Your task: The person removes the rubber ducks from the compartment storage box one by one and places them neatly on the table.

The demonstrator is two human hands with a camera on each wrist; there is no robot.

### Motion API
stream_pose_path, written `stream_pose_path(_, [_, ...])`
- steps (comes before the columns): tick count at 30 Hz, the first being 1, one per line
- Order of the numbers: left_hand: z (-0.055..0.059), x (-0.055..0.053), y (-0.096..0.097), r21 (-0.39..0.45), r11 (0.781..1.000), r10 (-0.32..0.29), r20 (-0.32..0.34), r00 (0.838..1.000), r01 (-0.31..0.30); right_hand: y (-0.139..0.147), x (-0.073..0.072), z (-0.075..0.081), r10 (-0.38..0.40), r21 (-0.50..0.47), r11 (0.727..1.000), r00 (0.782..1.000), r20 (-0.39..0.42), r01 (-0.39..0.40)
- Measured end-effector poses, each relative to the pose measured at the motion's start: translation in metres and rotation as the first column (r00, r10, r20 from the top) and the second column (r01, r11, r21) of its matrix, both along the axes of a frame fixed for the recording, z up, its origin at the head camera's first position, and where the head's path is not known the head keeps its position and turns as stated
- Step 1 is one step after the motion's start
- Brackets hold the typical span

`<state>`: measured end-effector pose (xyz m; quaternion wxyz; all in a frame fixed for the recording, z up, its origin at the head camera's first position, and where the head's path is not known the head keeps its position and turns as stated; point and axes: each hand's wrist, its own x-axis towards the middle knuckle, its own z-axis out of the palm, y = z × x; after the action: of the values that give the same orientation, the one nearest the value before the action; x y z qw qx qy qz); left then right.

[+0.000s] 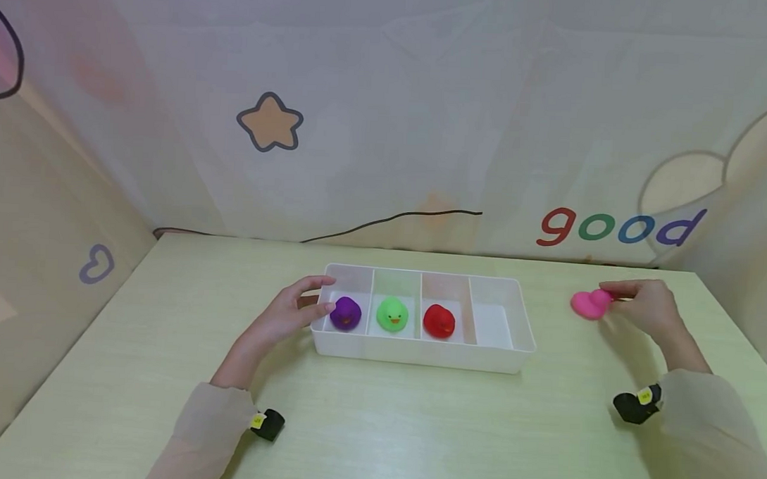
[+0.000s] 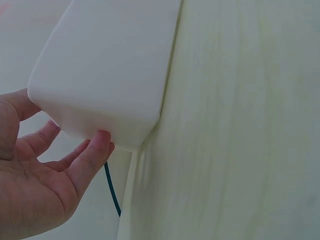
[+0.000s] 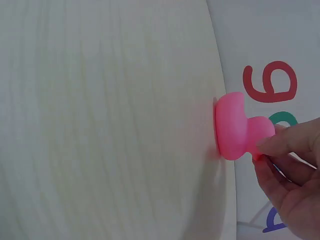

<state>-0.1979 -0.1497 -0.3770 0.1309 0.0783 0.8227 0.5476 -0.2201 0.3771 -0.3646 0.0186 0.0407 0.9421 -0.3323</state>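
My right hand (image 1: 649, 305) pinches a pink toy duck (image 1: 587, 304) by its head between thumb and fingers. The duck's rounded body faces left, right at the tabletop in the right wrist view. At the middle of the table stands a white divided tray (image 1: 417, 352), and my left hand (image 1: 287, 309) holds its left end. Thumb and forefinger reach over the rim there, while other fingertips (image 2: 103, 134) touch the outer end wall. From left to right the tray's compartments contain a purple duck (image 1: 346, 313), a green duck (image 1: 393, 314) and a red duck (image 1: 440, 321); the rightmost one holds nothing.
The pale wooden table (image 1: 408, 431) ends at the back against a printed cloth backdrop (image 1: 387, 127), which also hangs along both sides. A black wrist camera (image 1: 268, 425) is strapped to the left sleeve, and another camera (image 1: 636, 405) to the right.
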Motion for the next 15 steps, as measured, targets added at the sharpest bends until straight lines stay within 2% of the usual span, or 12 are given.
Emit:
stream_pose_path(4, [-0.0011, 0.0002, -0.0001, 0.008, 1.0, -0.008, -0.004, 1.0, 0.008, 0.0004, -0.002, -0.0053, 0.019, 0.003, 1.0, 0.999, 0.043, -0.019])
stream_pose_path(9, [-0.0003, 0.0007, 0.0003, 0.014, 1.0, -0.013, -0.008, 1.0, 0.013, 0.0006, -0.0018, -0.0046, 0.023, 0.002, 1.0, 0.997, 0.075, -0.023])
stream_pose_path(12, [0.0003, 0.0012, 0.0004, 0.024, 1.0, -0.011, -0.008, 1.0, 0.011, 0.0014, -0.0009, -0.0049, -0.01, 0.01, 1.0, 0.997, 0.071, 0.009])
stream_pose_path(15, [0.0005, 0.0012, 0.0005, 0.033, 0.999, -0.014, -0.011, 1.0, 0.014, 0.003, 0.001, -0.0066, -0.082, 0.011, 0.997, 0.995, 0.056, 0.082])
